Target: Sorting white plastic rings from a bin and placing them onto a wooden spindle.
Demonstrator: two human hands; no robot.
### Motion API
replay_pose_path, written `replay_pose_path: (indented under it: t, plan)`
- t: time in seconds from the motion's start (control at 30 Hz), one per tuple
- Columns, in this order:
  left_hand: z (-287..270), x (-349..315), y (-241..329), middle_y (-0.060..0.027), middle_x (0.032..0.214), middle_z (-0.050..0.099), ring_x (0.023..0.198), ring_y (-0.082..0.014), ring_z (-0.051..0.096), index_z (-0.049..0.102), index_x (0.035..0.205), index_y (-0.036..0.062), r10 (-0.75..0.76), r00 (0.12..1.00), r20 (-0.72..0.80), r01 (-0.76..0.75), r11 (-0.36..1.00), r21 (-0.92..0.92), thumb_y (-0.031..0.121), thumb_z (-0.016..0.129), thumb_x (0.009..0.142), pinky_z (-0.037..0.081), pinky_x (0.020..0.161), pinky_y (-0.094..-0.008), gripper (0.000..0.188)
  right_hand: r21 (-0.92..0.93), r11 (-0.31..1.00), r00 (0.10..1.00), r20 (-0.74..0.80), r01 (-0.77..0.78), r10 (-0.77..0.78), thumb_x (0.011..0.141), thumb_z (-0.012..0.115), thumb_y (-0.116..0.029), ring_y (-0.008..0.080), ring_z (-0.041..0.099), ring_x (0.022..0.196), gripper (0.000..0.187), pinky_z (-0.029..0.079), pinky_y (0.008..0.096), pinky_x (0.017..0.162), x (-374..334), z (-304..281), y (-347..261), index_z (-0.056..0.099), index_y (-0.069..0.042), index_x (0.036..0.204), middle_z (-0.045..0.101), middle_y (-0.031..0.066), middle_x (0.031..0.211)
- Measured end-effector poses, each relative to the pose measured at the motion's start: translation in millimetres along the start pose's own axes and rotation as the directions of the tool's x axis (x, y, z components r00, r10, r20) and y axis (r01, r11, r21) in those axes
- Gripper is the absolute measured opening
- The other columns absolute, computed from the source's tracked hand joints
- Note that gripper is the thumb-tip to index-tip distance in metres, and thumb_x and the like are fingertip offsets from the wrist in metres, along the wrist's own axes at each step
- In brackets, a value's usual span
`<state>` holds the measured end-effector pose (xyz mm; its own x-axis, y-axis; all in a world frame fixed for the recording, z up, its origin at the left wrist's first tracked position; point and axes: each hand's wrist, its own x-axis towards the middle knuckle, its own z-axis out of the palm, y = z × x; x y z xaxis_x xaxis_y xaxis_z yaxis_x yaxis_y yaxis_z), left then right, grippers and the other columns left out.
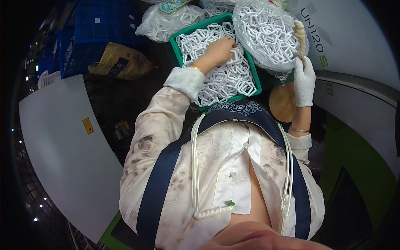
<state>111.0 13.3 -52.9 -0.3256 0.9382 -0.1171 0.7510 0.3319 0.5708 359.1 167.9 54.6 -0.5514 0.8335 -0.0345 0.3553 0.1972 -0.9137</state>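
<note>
Item: my dark blue apron (pixel 155 191) with pale cords (pixel 194 162), worn over a patterned cream shirt (pixel 216 146). Item: 1 tan round surface (pixel 281 106), below my right wrist. Item: 1 green crate (pixel 200 26), rectangular, just beyond the apron, filled nearly rim to rim with loose white links (pixel 233 81), angular rings lying at all tilts. Item: my left hand (pixel 220 52), bare, 1 gold-coloured bangle at the wrist, reached into the crate over the links, fingers bent and drawn narrow; whether they grip a link I cannot tell. Item: my right hand (pixel 305 79), in a white glove, fingers close together at the lower end of a pale ridged strip (pixel 299 37); whether they pinch it I cannot tell. Item: 1 clear plastic bag (pixel 263 65), right of the crate, mouth open, heaped with the same white links, the strip along its right side. Item: 1 brown sack (pixel 125 68), printed, contents hidden, beside a large blue container (pixel 104 25), at left. Item: 1 more clear bag (pixel 156 27), beyond the crate's far left corner, bulging with white links, 1 teal patterned packet (pixel 173 6) on top.
</note>
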Motion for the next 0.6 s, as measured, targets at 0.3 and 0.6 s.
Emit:
replay_pose_path:
  t: [0.3,0.6]
  plan:
    - [1,12,-12,-0.0152,0.102,0.072,0.096,-0.0354,0.068,0.069,0.100,0.0084,-0.152,0.973,0.176,0.103,0.959,0.263,0.017,0.068,0.076,0.055,0.082,-0.0460,0.025,0.000,1.000,1.000,0.001,-0.031,0.031,0.103,0.053,-0.022,0.0112,0.058,0.096,0.032,0.045,0.0268,0.091,-8,-4,-8,0.062,0.003,0.120,0.067,0.0078,0.103]
    - [-19,4,-38,-0.0155,0.098,0.069,0.090,-0.0296,0.068,0.066,0.102,0.0039,-0.198,0.978,-0.062,0.176,0.950,-0.259,0.013,0.067,0.077,0.054,0.078,-0.0410,0.026,0.029,0.999,0.999,0.023,-0.044,0.043,0.103,0.053,-0.021,0.0113,0.058,0.098,0.031,0.045,0.0268,0.092,-10,-2,-2,0.062,0.003,0.120,0.067,0.0079,0.105]
